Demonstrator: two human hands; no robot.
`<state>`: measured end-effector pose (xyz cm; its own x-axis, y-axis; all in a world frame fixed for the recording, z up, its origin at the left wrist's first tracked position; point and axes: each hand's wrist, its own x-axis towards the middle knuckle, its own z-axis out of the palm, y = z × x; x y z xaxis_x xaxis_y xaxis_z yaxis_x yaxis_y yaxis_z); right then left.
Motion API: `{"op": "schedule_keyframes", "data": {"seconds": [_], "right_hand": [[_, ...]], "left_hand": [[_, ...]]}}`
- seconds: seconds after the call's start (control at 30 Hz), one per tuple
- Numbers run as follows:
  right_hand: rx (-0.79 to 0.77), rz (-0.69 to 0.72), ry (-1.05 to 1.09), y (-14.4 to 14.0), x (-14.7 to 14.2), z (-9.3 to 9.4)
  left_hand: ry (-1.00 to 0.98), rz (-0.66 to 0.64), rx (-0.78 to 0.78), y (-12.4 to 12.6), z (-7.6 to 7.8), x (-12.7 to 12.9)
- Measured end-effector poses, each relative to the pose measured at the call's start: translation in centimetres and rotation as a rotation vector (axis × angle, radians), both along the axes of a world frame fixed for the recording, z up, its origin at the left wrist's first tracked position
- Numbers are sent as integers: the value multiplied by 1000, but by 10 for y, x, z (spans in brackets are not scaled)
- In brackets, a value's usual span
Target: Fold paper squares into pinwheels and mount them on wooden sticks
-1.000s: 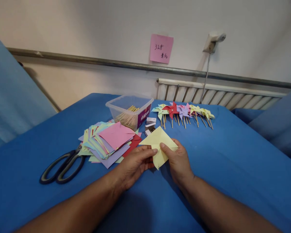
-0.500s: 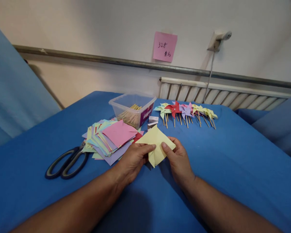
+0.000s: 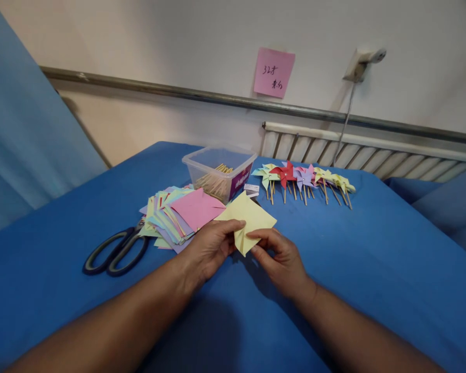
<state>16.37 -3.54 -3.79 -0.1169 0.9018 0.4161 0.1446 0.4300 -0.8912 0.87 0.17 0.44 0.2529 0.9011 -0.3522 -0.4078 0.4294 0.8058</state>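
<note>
A square of yellow paper (image 3: 248, 212) with cuts at its corners is held up above the blue tablecloth. My left hand (image 3: 215, 243) pinches it at the left, thumb on top and fingers behind. At its lower right edge, my right hand (image 3: 277, 254) grips it between thumb and forefinger. Just left of the yellow sheet lies a messy pile of coloured paper squares (image 3: 171, 217), topped by a pink paper square (image 3: 198, 208) that has cut corners too. Dark-handled scissors (image 3: 116, 251) rest at the pile's left, their blades hidden beneath it.
Behind the pile stands a clear plastic box (image 3: 221, 171) of thin wooden sticks. Beside it sits a small white box (image 3: 251, 189). Several finished paper pinwheels (image 3: 305, 177) lie in a row at the back right. A radiator (image 3: 318, 145) and a metal pipe (image 3: 186, 93) run along the wall.
My right hand has shifted from the sheet's right corner down to its lower right edge. My left hand keeps its hold. The whole view has moved slightly.
</note>
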Motion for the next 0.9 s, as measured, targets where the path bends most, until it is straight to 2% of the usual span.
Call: {"op": "schedule_keyframes", "data": {"seconds": [0.27, 0.37, 0.67, 0.9], "right_hand": [[-292, -74, 160, 5, -1, 7], [-366, -114, 236, 6, -1, 8], [-413, -188, 275, 11, 0, 5], [-417, -198, 236, 11, 1, 5]], "left_hand": [[185, -19, 38, -8, -1, 7], [196, -45, 48, -9, -2, 8], [280, -96, 91, -10, -4, 9], [287, -59, 68, -9, 0, 12]]}}
